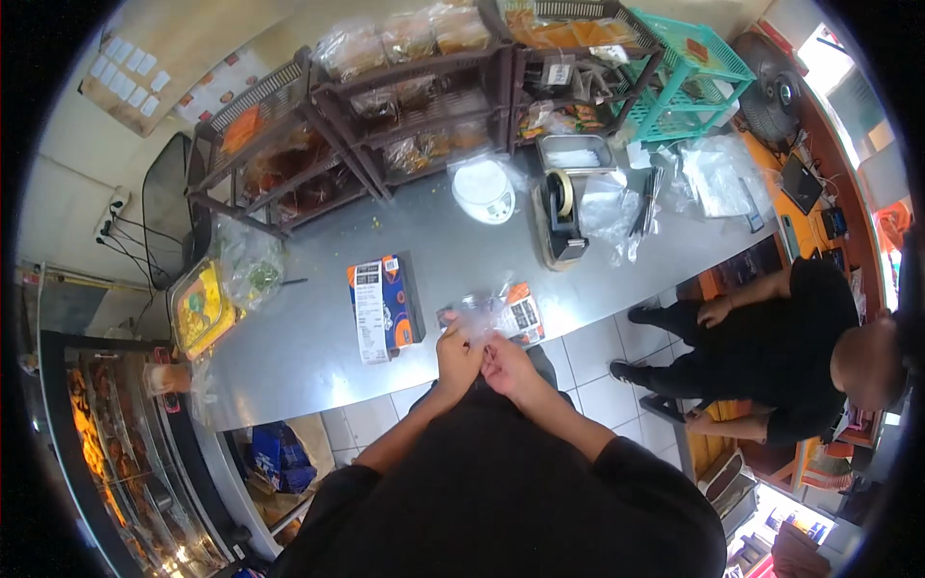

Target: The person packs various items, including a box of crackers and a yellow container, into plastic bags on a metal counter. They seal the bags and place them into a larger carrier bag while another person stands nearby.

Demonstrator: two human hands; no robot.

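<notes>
My left hand [458, 352] and my right hand [506, 364] meet at the front edge of the steel counter [289, 376], both closed on a thin clear plastic bag [477, 320]. Just behind the bag lies an orange and white printed package [520, 313], partly hidden by the plastic. To its left rests a blue and orange box [395, 303] with a long white paper slip [369, 318] on it.
Brown crates [409, 72] and teal crates [689, 72] of packets line the back, with a white scale [482, 193] and tape dispenser [567, 231] before them. A yellow-filled tray [200, 308] and warming cabinet [135, 453] are left. A person in black [771, 356] sits right.
</notes>
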